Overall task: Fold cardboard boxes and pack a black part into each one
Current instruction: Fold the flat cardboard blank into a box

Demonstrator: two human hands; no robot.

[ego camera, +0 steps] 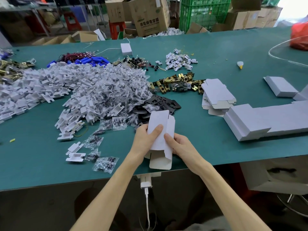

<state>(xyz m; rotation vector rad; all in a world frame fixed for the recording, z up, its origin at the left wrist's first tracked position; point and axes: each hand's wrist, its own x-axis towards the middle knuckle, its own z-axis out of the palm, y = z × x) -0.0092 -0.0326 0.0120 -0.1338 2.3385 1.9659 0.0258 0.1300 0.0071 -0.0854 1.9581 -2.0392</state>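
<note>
Both left hand (143, 137) and right hand (181, 145) grip the box (160, 130), long axis 12-to-6; black parts (160, 104) lie at 12 o'clock.

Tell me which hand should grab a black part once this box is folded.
Left, probably: the left hand grips the white box right at the near edge of the black parts, while the right hand holds its side farther from them.

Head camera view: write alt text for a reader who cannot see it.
The left hand and right hand grip a half-folded white cardboard box, end flaps open, over the near edge of a green table. Just behind it lies a pile of flat black parts; finished white boxes stand in a row at the right.
</note>
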